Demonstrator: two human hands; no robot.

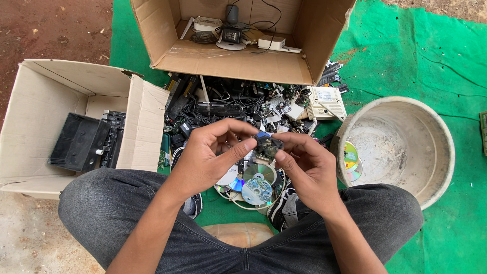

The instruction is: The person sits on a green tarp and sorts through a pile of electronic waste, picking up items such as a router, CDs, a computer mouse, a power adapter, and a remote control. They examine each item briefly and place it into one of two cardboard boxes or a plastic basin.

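Both hands pinch a small dark circuit module over a heap of scrap electronics.

The left hand [210,157] and the right hand [307,167] meet in front of the seated person, fingertips closed on opposite edges of the small circuit module [267,146], which sits raised above the shiny discs [256,185], apparently held up to be looked over. Behind it lies the tangle of black cables and parts [223,106] on the green mat [431,61]. A white router [324,103] rests at the heap's right edge. An open cardboard box [238,63] farther off holds white devices; a second box [50,101] to the left holds black panels. The pale round tub [436,152] at right holds a few discs.
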